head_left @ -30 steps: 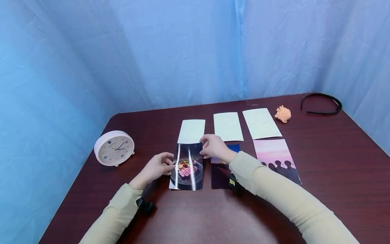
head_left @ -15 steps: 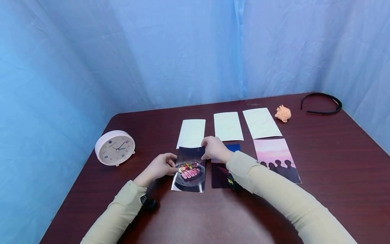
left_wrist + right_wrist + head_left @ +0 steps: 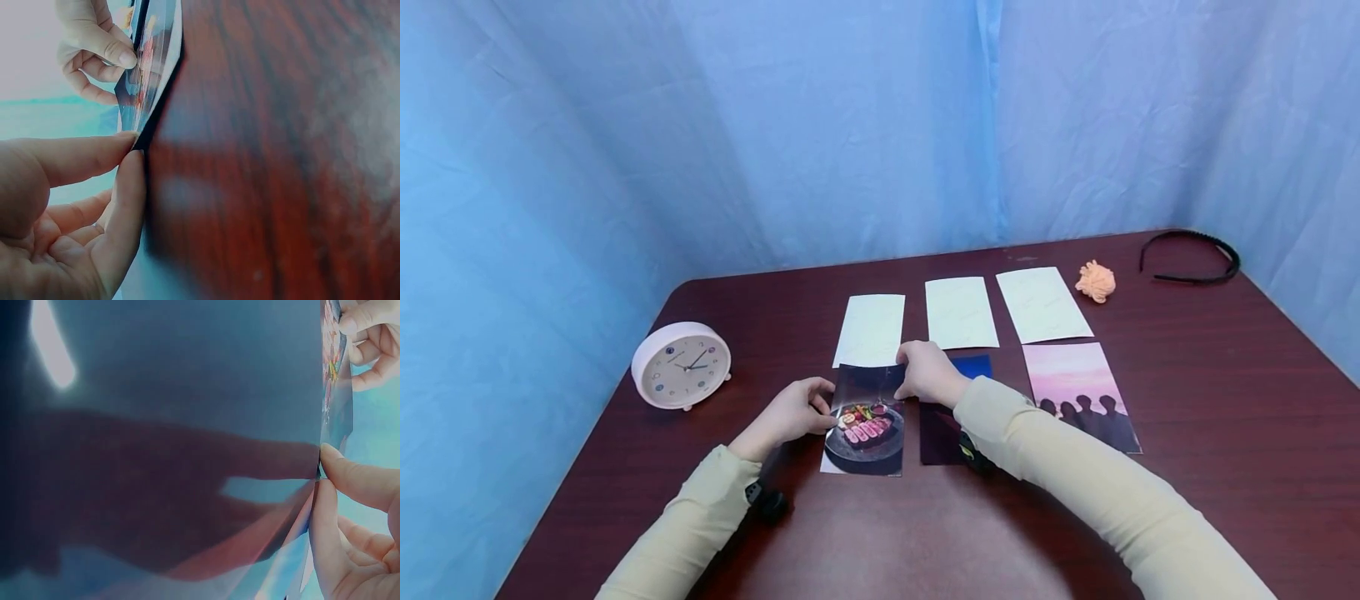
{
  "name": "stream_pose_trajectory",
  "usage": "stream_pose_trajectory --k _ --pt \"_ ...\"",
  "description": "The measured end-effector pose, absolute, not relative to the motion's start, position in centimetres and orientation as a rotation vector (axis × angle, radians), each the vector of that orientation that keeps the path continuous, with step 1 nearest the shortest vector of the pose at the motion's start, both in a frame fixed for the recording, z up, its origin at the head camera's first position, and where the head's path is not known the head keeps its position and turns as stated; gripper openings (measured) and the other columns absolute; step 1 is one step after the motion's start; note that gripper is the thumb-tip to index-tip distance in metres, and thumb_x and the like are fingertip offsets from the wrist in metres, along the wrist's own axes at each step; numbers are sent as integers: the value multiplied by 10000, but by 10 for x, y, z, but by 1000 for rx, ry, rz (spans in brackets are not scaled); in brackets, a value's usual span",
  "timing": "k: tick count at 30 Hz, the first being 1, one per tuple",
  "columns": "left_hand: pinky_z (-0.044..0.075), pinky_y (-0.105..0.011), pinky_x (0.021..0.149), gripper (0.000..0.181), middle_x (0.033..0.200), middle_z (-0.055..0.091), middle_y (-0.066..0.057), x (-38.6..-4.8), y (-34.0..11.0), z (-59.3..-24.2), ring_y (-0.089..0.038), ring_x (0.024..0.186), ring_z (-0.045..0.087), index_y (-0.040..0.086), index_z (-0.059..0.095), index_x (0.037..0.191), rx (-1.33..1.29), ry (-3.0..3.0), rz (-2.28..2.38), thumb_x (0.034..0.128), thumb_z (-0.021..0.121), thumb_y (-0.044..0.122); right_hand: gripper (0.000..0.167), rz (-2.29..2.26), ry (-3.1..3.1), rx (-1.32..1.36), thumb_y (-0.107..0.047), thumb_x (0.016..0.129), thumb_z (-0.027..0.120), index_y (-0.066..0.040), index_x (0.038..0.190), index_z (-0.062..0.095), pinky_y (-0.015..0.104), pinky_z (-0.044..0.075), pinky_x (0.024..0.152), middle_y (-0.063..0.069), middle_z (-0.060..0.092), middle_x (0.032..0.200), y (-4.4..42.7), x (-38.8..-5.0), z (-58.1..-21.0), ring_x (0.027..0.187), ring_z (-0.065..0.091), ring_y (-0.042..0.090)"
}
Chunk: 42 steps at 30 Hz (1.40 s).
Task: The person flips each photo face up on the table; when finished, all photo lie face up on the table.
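A glossy photo of sliced meat on a dark plate [image 3: 868,425] lies between the two hands. My left hand [image 3: 790,414] pinches its left edge; in the left wrist view, thumb and forefinger meet on the photo's edge [image 3: 150,94]. With thumb and finger, my right hand [image 3: 927,372] pinches the right edge near the top corner. Partly under the right arm is a dark photo with a blue top [image 3: 973,365]. Farther right lies a pink-sky photo with silhouetted heads [image 3: 1075,383].
Three white sheets stand in a row behind the photos: left [image 3: 872,329], middle [image 3: 961,312] and right [image 3: 1043,304]. A round white clock [image 3: 685,365] is at the left. An orange yarn-like bundle [image 3: 1096,282] and a black headband [image 3: 1195,257] lie at the back right.
Both hands have brought the food photo slightly nearer the front and to the right, uncovering more of the white sheet behind it. Over the last half second they barely moved.
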<state>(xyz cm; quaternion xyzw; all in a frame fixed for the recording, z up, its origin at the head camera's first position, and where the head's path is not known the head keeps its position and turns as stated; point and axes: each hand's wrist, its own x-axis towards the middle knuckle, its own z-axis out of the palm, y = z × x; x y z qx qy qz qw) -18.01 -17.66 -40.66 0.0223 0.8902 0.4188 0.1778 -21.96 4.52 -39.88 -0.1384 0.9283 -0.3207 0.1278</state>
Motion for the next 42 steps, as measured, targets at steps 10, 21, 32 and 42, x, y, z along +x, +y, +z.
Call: stream_pose_trajectory --k 10,21,32,42 --pt "439 -255 517 491 703 588 -58 -179 -178 -405 -146 565 515 -19 555 1225 98 2593 1082 770 739 5 441 -858 2776 -428 -99 701 829 9 1078 627 363 534 755 154 647 1059 41 -216 -397 815 618 224" --pt "550 -285 576 449 716 597 -79 -178 -182 -400 -132 560 583 -21 561 1211 60 2607 1112 795 726 18 443 -898 2763 -481 -90 725 807 29 1105 613 338 537 703 159 647 1053 41 -218 -394 687 609 180" --pt "539 -286 660 412 832 626 -98 -192 -183 -387 -130 687 618 -2 546 1239 57 2702 1181 869 674 126 374 -979 2774 -411 -158 785 768 22 1078 621 328 531 687 87 666 829 48 -227 -384 653 615 145" --pt "473 -445 961 437 1226 552 -213 -227 -183 -393 -330 1154 557 -4 486 1311 0 2716 1329 927 604 170 386 -1134 2759 -337 -183 864 669 45 1164 586 404 499 829 169 638 1026 49 -244 -381 909 607 277"
